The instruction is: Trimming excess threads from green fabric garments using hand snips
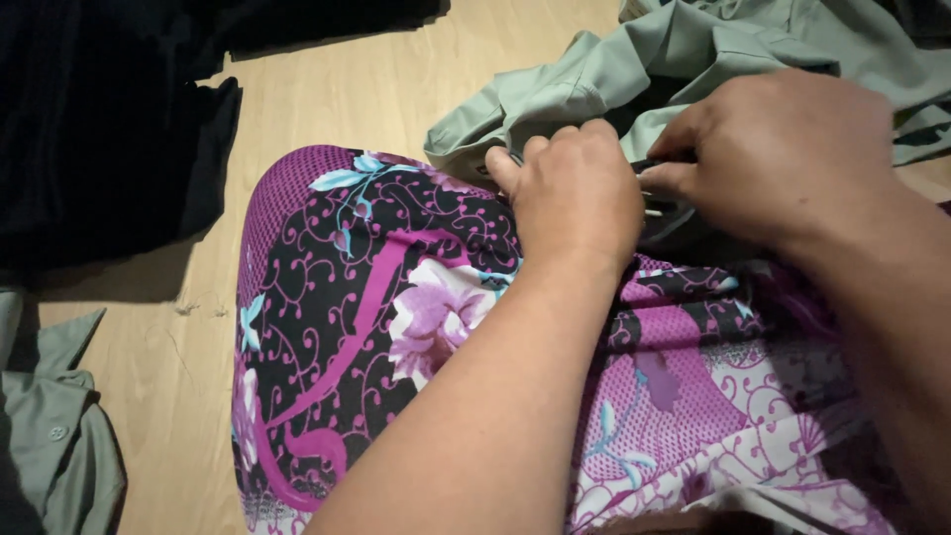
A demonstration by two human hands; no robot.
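Note:
My left hand is curled into a fist, pinching the edge of a pale green garment that lies over my knee. My right hand is beside it, fingers closed on a thin dark tool pressed against the same fabric. A short white thread end shows between the hands. Both hands rest above my lap, which is covered by purple, black and white flowered cloth. What lies under the hands is hidden.
Light wooden floor runs beneath everything. A dark, almost black cloth pile fills the upper left. Another pale green garment with a button lies at the lower left corner.

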